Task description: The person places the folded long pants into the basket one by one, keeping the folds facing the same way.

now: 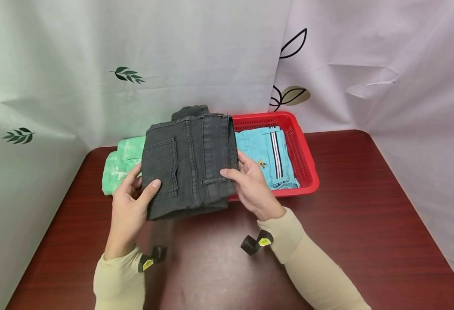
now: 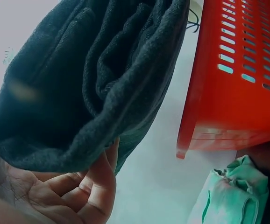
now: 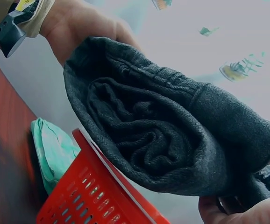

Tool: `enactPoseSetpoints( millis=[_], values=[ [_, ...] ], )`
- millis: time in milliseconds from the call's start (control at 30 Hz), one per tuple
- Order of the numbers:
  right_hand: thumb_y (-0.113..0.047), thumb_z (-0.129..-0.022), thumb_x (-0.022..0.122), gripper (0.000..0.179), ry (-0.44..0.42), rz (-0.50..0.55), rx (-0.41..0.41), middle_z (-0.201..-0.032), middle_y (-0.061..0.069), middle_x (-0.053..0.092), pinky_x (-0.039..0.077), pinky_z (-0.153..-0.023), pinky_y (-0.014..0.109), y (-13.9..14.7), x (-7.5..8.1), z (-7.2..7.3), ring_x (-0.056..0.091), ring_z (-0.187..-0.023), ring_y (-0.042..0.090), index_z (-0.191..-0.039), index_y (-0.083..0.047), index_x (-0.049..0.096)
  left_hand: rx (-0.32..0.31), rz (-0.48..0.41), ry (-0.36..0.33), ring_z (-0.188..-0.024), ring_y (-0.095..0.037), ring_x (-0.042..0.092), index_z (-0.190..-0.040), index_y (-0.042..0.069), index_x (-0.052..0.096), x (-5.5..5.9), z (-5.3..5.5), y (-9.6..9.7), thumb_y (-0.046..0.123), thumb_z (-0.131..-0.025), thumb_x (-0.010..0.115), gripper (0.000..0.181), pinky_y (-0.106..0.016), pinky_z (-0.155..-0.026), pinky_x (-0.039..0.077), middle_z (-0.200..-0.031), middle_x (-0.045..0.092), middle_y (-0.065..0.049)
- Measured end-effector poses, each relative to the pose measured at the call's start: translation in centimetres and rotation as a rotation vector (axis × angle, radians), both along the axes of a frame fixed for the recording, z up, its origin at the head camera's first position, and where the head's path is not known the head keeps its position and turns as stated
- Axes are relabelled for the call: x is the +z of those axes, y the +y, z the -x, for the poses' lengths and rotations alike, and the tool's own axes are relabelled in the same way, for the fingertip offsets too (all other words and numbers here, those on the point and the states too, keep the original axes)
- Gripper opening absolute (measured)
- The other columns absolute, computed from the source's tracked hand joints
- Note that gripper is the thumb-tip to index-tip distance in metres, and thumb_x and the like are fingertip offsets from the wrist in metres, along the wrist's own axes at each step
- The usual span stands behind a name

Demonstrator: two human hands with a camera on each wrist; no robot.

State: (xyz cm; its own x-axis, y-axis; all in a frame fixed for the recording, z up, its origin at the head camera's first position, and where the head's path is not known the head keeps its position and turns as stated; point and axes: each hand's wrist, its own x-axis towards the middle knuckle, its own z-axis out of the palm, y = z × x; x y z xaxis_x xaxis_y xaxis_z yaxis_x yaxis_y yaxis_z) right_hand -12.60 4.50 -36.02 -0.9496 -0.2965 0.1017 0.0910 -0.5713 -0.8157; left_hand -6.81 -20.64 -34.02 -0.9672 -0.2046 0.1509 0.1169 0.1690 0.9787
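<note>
Dark jeans (image 1: 184,165), red basket (image 1: 306,156) partly out of sight behind them

Rolled dark garment (image 3: 158,126), seen end-on

Gripped at lower right by right hand (image 3: 252,213); left hand (image 3: 86,30) at upper left, fingers hidden, with beige cuff (image 3: 41,21) and black wrist device (image 3: 8,35). Below: slotted red basket (image 3: 86,189), green cloth (image 3: 54,151) near. Reddish tabletop (image 3: 4,102) at left; pale leaf-printed backdrop (image 3: 186,37) behind.

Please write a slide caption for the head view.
Both hands hold folded dark jeans near a red basket with blue clothing inside.
</note>
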Motion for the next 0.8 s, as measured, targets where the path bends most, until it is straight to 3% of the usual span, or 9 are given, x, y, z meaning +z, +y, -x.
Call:
enactPoseSetpoints(
  millis=[167,800],
  values=[
    [0.013,-0.092,0.053,0.068,0.003,-0.005,0.000,-0.150,0.016,0.045,0.050,-0.099,0.029,0.2,-0.1,0.2,0.047,-0.136,0.026,-0.155,0.001,0.030,0.002,0.009,-0.012,-0.085,-0.011,0.069,-0.150,0.014,0.048,-0.1,0.3,0.2,0.015,-0.098,0.067,0.056,-0.021,-0.067,0.057,-0.107,0.070,0.001],
    [0.011,-0.093,0.054,0.059,0.001,-0.023,-0.068,-0.145,0.019,0.049,0.053,-0.095,0.030,0.9,-0.2,0.8,0.054,-0.127,0.024,-0.150,0.004,0.038,-0.007,-0.015,-0.028,-0.087,-0.014,0.069,-0.150,0.019,0.048,-0.6,2.0,1.6,0.020,-0.099,0.066,0.055,-0.023,-0.070,0.057,-0.109,0.069,0.000]
  ],
)
